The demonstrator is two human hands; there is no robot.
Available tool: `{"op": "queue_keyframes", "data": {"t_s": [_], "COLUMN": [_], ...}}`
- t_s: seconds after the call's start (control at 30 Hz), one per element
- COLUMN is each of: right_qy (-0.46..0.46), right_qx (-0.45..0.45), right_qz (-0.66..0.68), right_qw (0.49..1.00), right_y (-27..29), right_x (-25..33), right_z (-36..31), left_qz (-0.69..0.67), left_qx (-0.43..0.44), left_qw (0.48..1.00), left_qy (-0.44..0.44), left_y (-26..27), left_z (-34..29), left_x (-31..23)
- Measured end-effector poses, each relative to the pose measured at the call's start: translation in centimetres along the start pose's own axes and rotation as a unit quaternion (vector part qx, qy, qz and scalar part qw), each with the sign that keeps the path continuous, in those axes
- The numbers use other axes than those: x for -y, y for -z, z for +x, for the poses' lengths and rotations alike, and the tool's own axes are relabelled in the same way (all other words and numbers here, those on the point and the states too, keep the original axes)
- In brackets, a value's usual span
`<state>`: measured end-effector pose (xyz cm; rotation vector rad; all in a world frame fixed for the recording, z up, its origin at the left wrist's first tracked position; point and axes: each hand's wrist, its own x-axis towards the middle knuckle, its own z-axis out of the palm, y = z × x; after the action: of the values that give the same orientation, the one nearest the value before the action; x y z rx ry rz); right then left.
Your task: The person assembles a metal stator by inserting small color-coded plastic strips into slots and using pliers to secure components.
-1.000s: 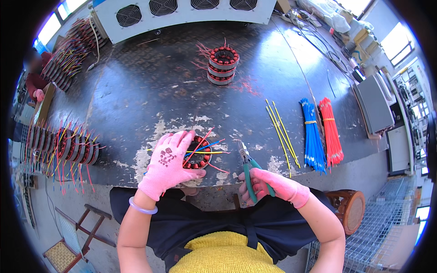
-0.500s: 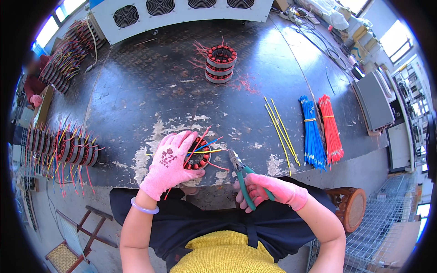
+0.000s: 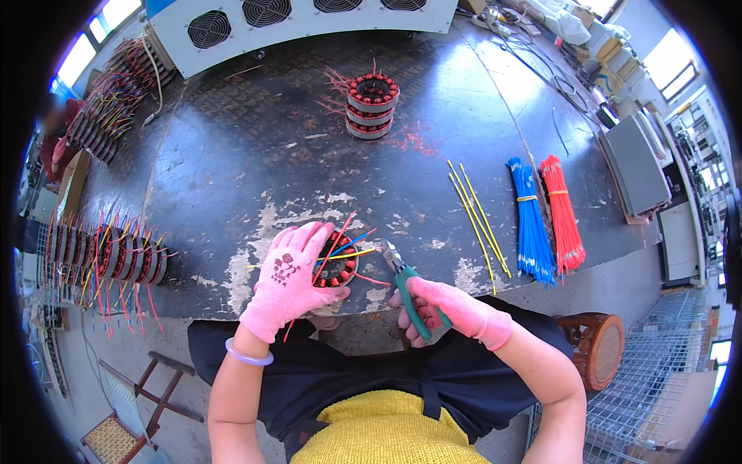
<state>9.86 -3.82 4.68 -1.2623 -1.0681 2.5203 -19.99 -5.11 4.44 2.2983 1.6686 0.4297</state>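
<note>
In a pink glove, my left hand (image 3: 287,272) is closed round the left side of a motor stator (image 3: 349,272) near the table's front edge. Red copper coils line this ring, and red, blue and yellow wires stick out of it. My right hand (image 3: 452,308), also gloved in pink, grips green-handled cutting pliers (image 3: 406,282). Their metal jaws are by the tip of the yellow wire (image 3: 357,254) at the stator's right side; whether they touch it I cannot tell.
Stacked stators (image 3: 371,108) stand farther back. Yellow wires (image 3: 479,224), a blue wire bundle (image 3: 532,224) and a red wire bundle (image 3: 563,216) lie to the right. Wired stators (image 3: 127,254) line the left. A white fan-fronted machine (image 3: 301,27) stands behind; a person (image 3: 58,143) is at far left.
My right hand has moved slightly up and left with the pliers, bringing the jaws to the yellow wire's end. My left hand keeps its hold on the stator.
</note>
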Motion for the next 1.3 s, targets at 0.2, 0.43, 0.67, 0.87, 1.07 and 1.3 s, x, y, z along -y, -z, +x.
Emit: {"op": "queue_keyframes", "data": {"t_s": [0.2, 0.43, 0.67, 0.87, 1.07, 1.3], "right_qy": [0.025, -0.034, -0.052, -0.059, -0.060, -0.025], "right_qx": [-0.022, 0.046, 0.042, 0.032, 0.008, -0.031], "right_qz": [-0.020, 0.048, 0.019, 0.014, 0.002, -0.075], "right_qw": [0.999, 0.997, 0.998, 0.998, 0.998, 0.996], "right_y": [0.2, 1.0, 0.6, 0.0, -0.6, -0.4], "right_x": [-0.1, -0.6, -0.3, 0.1, 0.6, 1.2], "right_z": [-0.1, -1.4, -0.7, -1.3, -1.0, 0.3], "left_qz": [0.030, 0.058, 0.040, 0.028, 0.045, 0.028], "left_qx": [-0.027, -0.056, -0.026, -0.032, -0.055, -0.045], "left_qw": [0.998, 0.993, 0.993, 0.994, 0.994, 0.994], "left_qy": [0.056, 0.092, 0.105, 0.097, 0.081, 0.091], "left_y": [-0.8, -1.5, -0.6, -0.8, -1.4, -1.1], "left_z": [-0.4, -0.5, -0.2, -0.3, -0.5, -0.4], "left_x": [-1.1, -1.4, -1.7, -1.5, -1.0, -1.3]}}
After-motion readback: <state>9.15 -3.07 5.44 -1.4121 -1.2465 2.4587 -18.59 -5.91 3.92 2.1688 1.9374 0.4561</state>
